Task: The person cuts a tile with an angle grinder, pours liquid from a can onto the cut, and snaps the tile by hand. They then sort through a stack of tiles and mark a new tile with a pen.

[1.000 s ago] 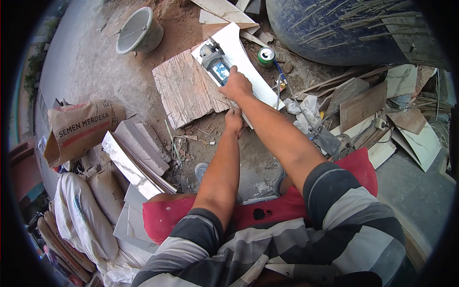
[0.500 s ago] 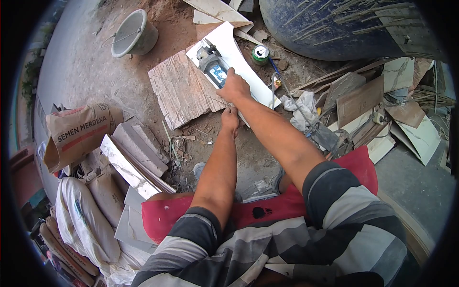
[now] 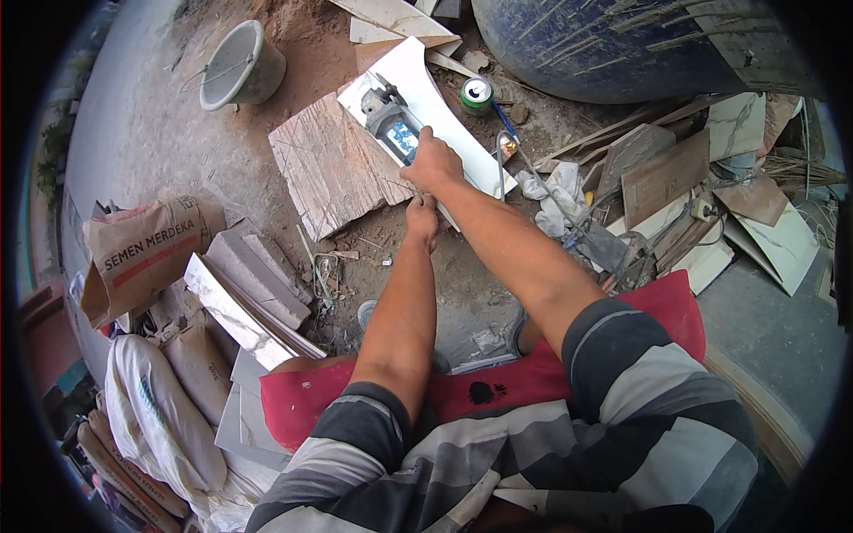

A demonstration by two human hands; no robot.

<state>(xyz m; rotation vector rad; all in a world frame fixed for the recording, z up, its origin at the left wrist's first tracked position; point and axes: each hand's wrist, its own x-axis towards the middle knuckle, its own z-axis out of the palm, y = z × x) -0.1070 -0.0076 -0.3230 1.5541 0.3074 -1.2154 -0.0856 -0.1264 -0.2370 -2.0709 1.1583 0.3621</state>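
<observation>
Left arm: stretched forward, elbow slightly bent; left hand low beside the near edge of the pinkish, rough stone slab, fingers curled narrow, any grip hidden.

Right arm: extended diagonally forward; right hand closed around the rear of a grey-headed power tool with a blue-patterned body. The tool sits on a white, curved-edge tile, which lies partly over the slab.

Containers, left to right:
- Brown paper sack, printed "SEMEN MERDEKA", on its side; contents hidden.
- Bulging white woven sack, contents hidden.
- Grey plastic bucket, wire-handled, tilted, its inner wall showing.
- Green drinks can, silver-topped, upright near the tile; contents cannot be told.
</observation>
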